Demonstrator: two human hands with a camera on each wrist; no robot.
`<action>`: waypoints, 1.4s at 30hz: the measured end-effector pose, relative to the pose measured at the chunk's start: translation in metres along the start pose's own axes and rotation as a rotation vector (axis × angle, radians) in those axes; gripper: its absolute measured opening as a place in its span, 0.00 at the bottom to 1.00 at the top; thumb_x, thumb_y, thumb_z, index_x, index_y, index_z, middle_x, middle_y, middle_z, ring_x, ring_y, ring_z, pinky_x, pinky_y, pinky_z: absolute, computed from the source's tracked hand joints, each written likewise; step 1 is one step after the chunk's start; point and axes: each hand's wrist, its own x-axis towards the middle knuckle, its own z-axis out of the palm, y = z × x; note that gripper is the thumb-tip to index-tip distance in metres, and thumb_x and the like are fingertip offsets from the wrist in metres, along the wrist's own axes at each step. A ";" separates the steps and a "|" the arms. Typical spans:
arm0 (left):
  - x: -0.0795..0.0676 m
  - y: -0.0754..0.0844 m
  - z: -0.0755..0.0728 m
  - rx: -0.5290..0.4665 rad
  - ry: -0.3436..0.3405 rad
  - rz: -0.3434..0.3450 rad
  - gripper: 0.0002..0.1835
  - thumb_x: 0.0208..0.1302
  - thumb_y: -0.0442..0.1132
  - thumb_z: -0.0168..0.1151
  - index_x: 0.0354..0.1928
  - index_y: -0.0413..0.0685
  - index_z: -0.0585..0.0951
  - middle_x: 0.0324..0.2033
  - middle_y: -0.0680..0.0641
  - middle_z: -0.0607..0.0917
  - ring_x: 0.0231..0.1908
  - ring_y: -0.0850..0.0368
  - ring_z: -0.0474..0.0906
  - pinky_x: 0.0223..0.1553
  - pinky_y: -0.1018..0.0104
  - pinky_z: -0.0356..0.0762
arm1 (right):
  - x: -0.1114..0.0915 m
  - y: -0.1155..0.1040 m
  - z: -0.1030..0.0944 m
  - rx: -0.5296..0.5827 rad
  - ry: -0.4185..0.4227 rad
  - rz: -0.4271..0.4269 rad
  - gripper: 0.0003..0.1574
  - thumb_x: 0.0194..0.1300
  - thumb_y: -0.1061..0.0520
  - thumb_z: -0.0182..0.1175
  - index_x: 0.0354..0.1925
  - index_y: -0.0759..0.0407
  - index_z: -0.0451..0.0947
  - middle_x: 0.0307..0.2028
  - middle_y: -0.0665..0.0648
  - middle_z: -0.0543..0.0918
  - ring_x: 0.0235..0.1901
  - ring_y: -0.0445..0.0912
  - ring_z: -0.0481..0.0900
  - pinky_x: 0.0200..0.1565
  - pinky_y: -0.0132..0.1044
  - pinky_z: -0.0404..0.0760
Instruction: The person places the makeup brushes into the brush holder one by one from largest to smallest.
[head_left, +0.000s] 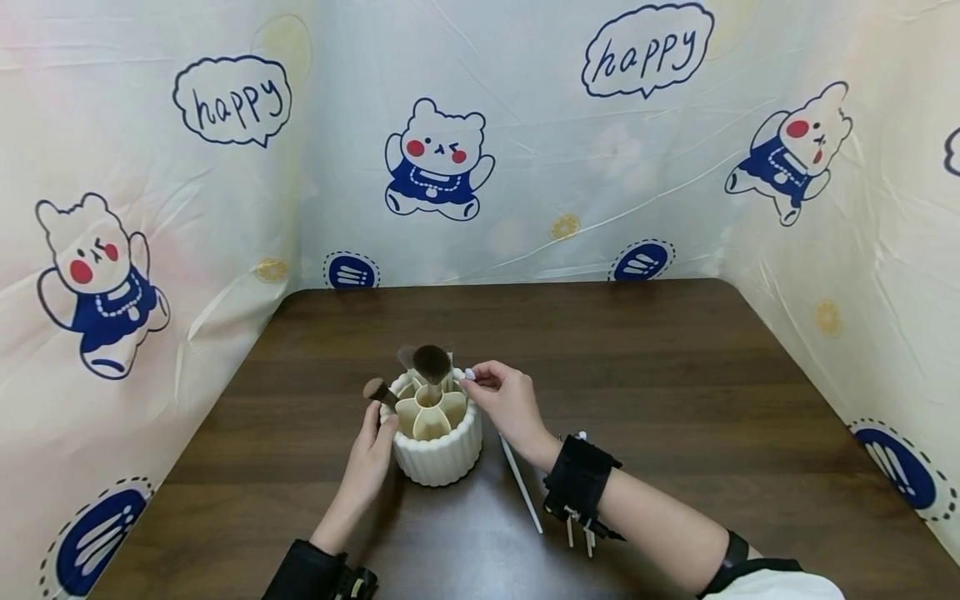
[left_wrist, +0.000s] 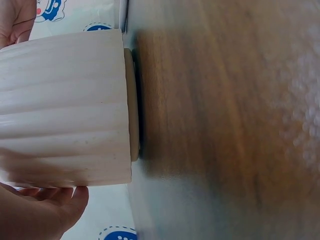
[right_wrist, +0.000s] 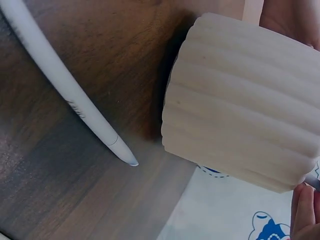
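A cream ribbed makeup brush holder (head_left: 438, 454) with petal-shaped compartments stands on the table. A large dark-tipped makeup brush (head_left: 432, 367) rises from its middle, and a shorter brown brush (head_left: 377, 391) leans out over its left rim. My left hand (head_left: 365, 461) grips the holder's left side, fingertips just under the shorter brush. At the right rim, my right hand (head_left: 508, 402) pinches a small pale item (right_wrist: 312, 181), mostly hidden by the fingers; its kind I cannot tell. A slim white pen-like stick (head_left: 521, 485) with print on it lies right of the holder.
Several thin sticks (head_left: 590, 543) lie partly hidden under the right wrist's black band (head_left: 583, 479). The brown wooden table (head_left: 675, 350) is bordered at the back and sides by a pale sheet (head_left: 525, 83) printed with cartoon bears.
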 end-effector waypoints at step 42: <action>0.000 -0.001 0.004 0.039 0.077 0.098 0.09 0.75 0.40 0.35 0.46 0.43 0.62 0.40 0.47 0.66 0.48 0.58 0.61 0.46 0.72 0.58 | -0.057 -0.008 0.003 -0.133 -0.371 0.145 0.52 0.56 0.72 0.45 0.74 0.67 0.33 0.75 0.68 0.42 0.73 0.58 0.50 0.66 0.54 0.61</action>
